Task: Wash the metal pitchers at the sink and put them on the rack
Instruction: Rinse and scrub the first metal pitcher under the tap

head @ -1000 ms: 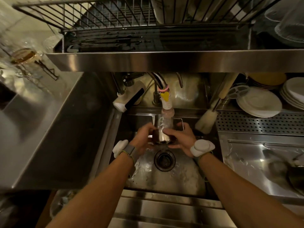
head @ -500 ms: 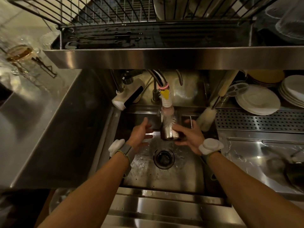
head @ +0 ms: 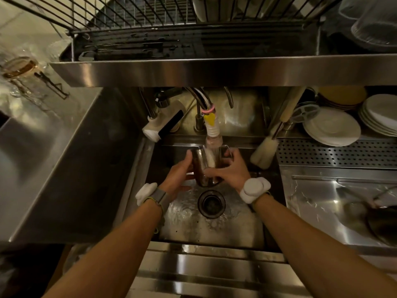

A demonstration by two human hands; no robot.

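Under the tap, left hand and right hand hold the pitcher, each grip closed. Rinsing unfinished; rack placement remains.

Lower pitcher wall behind right hand; dark pan cropped by right edge.
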